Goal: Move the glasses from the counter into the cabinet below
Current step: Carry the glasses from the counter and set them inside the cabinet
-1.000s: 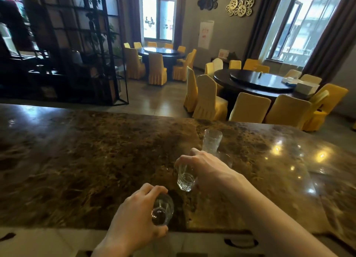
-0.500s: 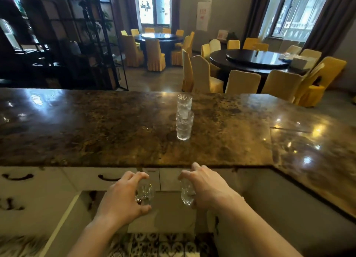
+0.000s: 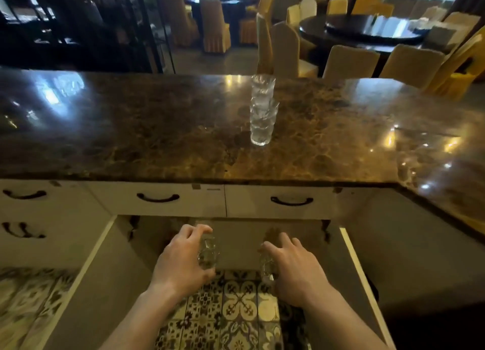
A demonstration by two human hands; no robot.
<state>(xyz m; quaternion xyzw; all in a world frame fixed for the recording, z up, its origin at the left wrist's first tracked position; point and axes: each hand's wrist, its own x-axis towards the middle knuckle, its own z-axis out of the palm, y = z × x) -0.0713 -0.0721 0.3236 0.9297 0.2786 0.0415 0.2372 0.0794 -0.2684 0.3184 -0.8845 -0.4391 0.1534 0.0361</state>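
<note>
Clear cut glass in each hand, low at the open cabinet (image 3: 236, 242) mouth

At 7 o'clock the left hand (image 3: 181, 260) wraps a small glass (image 3: 207, 252); at 5 o'clock the right hand (image 3: 294, 265) curls round another glass (image 3: 267, 267), half hidden. This looks like the carry-down step; next, both need setting upright inside, past the two swung-out doors, without knocking each other. At 12 o'clock two more glasses (image 3: 261, 113) stand in line on the glossy brown marble counter (image 3: 131, 129). Drawers with dark handles sit under its edge, patterned tiles below, yellow-covered chairs beyond
</note>
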